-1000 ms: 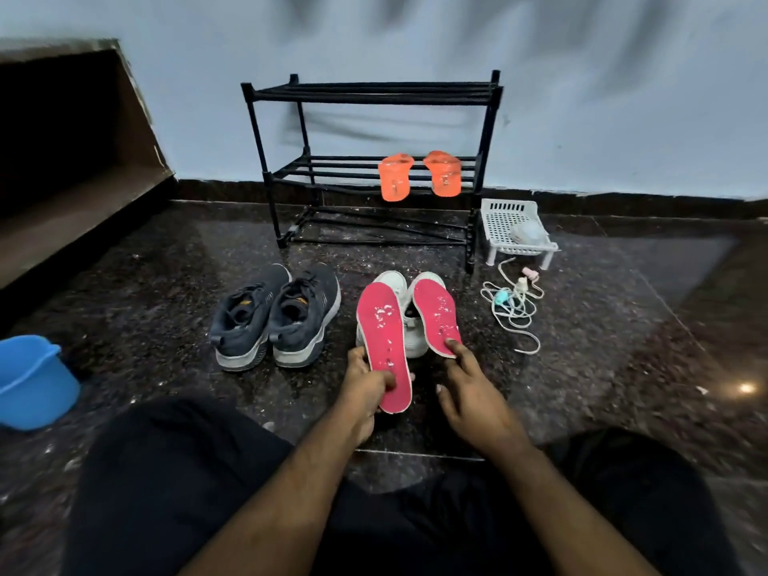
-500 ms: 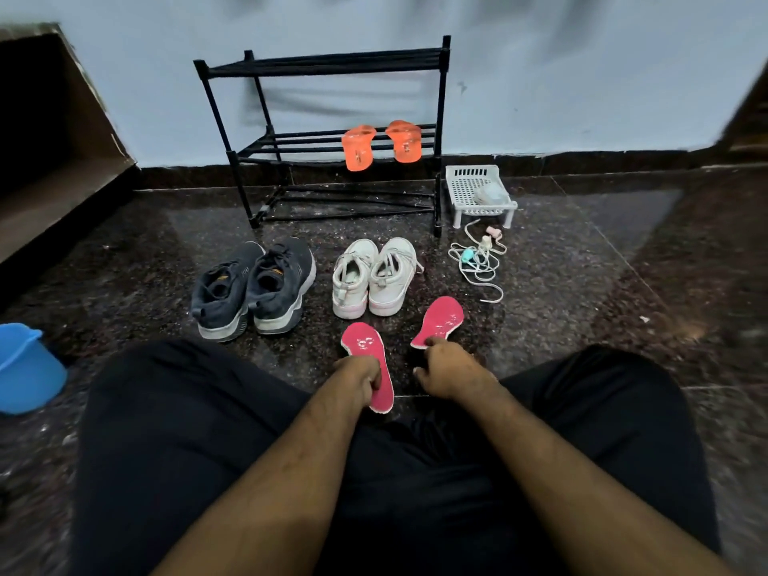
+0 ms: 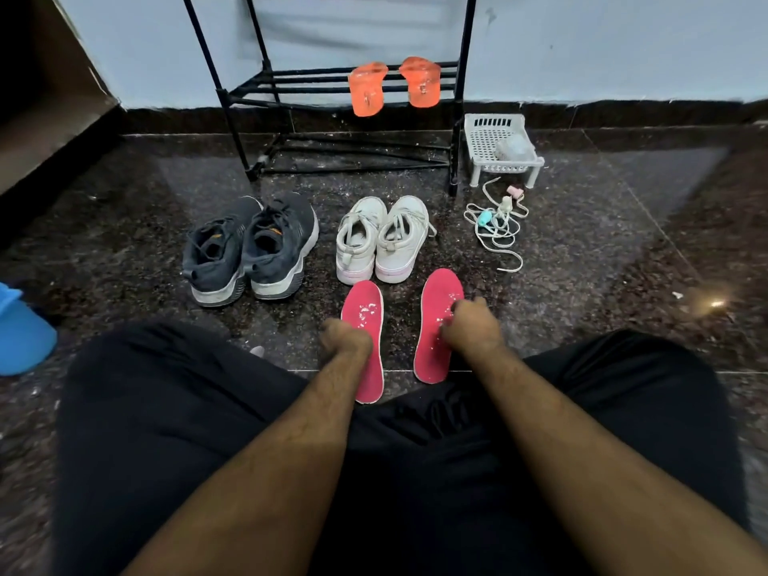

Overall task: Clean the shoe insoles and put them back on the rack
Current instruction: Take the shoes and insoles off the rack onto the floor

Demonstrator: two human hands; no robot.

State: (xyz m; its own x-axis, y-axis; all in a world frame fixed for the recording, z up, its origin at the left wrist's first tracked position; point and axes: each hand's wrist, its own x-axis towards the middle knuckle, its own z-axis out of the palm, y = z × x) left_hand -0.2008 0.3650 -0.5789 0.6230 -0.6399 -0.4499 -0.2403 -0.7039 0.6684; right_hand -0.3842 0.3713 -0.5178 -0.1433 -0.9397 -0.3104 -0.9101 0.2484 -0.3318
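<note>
Two flat pink foam insoles, left insole [image 3: 365, 326] and right insole [image 3: 438, 322], now lie side by side on dark speckled stone floor [image 3: 582, 264], just near of white sneakers [image 3: 380, 241] they leaned on a second ago; white specks dot both. Left hand [image 3: 347, 336] curled over left insole's edge; right hand [image 3: 471, 330] curled on right insole; grip unclear. Likely cleaning starts; black metal rack [image 3: 345, 83] far behind.
</note>
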